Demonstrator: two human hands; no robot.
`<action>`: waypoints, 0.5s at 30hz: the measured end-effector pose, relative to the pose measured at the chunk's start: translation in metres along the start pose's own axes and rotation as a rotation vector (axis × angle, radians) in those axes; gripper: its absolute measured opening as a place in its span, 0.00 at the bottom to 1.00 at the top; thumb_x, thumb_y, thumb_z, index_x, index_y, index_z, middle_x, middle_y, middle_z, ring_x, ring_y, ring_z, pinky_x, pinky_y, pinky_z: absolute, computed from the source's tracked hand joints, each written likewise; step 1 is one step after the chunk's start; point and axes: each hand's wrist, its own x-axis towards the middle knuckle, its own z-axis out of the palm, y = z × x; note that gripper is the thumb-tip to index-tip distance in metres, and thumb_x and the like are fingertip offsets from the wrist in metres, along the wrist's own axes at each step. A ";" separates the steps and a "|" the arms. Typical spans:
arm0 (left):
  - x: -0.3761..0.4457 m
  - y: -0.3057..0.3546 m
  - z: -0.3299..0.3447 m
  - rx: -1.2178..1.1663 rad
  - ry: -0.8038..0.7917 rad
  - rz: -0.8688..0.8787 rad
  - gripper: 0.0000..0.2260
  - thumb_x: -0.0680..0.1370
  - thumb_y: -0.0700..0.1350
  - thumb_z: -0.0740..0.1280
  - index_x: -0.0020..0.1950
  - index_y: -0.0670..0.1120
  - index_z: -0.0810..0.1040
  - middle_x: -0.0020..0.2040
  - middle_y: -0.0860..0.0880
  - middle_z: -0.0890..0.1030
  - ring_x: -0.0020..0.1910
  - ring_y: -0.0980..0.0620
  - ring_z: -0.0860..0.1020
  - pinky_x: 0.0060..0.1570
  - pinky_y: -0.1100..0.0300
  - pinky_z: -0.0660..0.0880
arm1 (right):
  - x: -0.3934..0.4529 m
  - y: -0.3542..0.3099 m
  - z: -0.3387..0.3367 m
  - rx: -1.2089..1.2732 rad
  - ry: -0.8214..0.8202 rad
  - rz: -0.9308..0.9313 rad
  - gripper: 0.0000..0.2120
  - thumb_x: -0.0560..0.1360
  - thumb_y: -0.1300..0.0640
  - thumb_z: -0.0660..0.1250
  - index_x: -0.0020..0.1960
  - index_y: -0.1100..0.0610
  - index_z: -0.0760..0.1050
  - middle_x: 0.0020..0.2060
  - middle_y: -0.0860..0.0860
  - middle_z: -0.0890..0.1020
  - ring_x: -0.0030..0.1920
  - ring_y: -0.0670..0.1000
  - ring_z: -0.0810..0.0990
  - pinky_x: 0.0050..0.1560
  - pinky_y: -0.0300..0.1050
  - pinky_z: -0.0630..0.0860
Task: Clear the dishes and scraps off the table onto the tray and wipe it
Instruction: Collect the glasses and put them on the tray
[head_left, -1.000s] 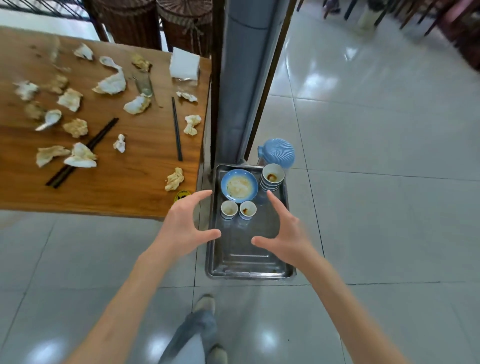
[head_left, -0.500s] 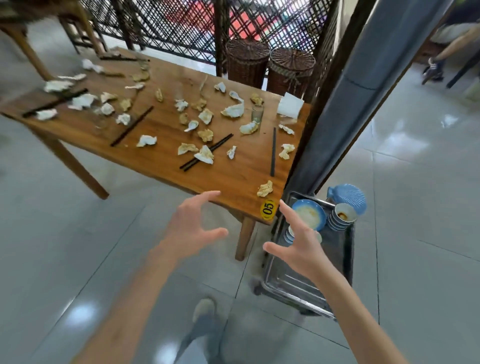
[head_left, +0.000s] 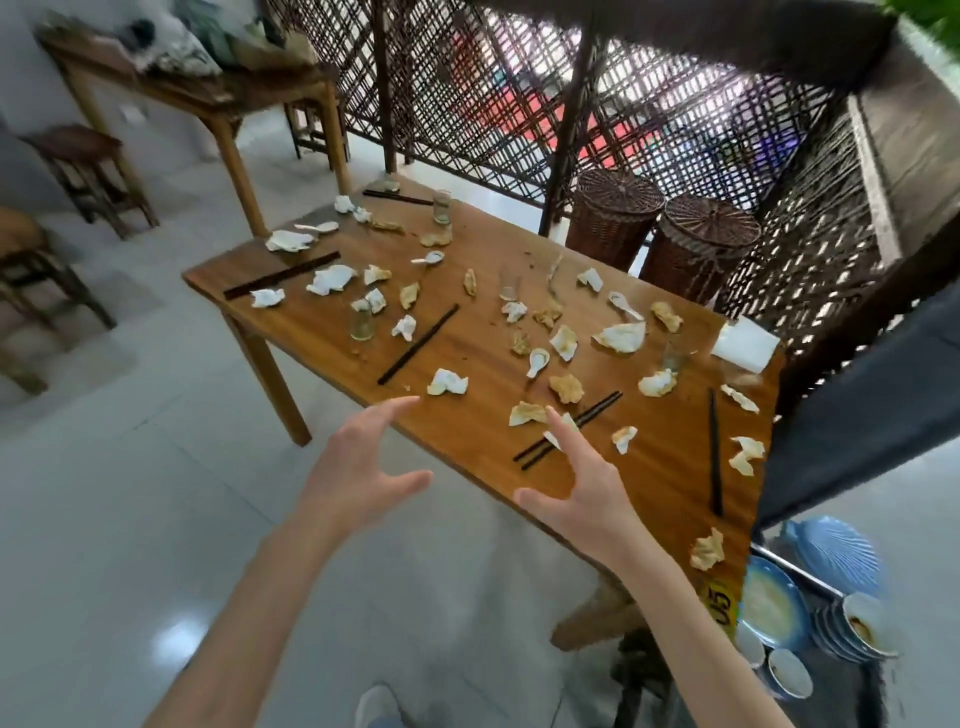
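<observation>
1. The floor (head_left: 130, 493) is pale glossy tile, wide and bare to the left of and below the bench, with open standing room along the bench's near long edge
2. A woven lattice screen (head_left: 519, 93) runs behind the bench; two lidded wicker bins (head_left: 613, 218) stand against it beyond the far edge
3. The bench (head_left: 483, 374) is a long wooden table lying on a diagonal; its near long edge passes under both hands, and a yellow number tag (head_left: 719, 603) hangs at its near right corner
4. The tray (head_left: 831, 691) sits low on the floor just past that right corner, already holding a blue plate (head_left: 769, 605), a stack of bowls (head_left: 852, 629) and two small cups (head_left: 789, 673)
5. Scraps on the bench: crumpled napkins (head_left: 448, 383), pairs of dark chopsticks (head_left: 418, 344), white spoons (head_left: 537, 361) and small glasses (head_left: 361, 325), spread over most of the top
6. The left hand (head_left: 358, 467) hovers at the near edge, palm inward, grip released, fingers spread and lightly bent, holding nothing
7. The right hand (head_left: 582, 488) mirrors it over the bench top beside one chopstick pair, grip released as well, forefinger extended
</observation>
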 end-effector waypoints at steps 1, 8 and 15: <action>0.015 -0.013 -0.013 0.005 0.004 -0.006 0.36 0.66 0.50 0.77 0.70 0.58 0.65 0.69 0.54 0.70 0.67 0.54 0.68 0.61 0.57 0.69 | 0.017 -0.011 0.008 0.008 0.005 -0.004 0.45 0.66 0.47 0.76 0.73 0.37 0.52 0.72 0.41 0.62 0.71 0.46 0.61 0.63 0.40 0.62; 0.113 -0.086 -0.068 0.026 0.010 -0.030 0.35 0.66 0.52 0.77 0.69 0.59 0.65 0.68 0.55 0.71 0.67 0.54 0.68 0.62 0.53 0.70 | 0.117 -0.063 0.060 -0.005 -0.027 -0.032 0.46 0.65 0.45 0.75 0.73 0.39 0.51 0.72 0.41 0.63 0.72 0.46 0.61 0.64 0.41 0.63; 0.227 -0.132 -0.075 0.064 -0.021 -0.031 0.35 0.66 0.54 0.77 0.69 0.58 0.66 0.69 0.54 0.70 0.68 0.52 0.67 0.59 0.52 0.72 | 0.218 -0.075 0.087 -0.001 -0.039 0.018 0.46 0.66 0.50 0.76 0.74 0.39 0.51 0.71 0.42 0.64 0.71 0.46 0.62 0.62 0.38 0.62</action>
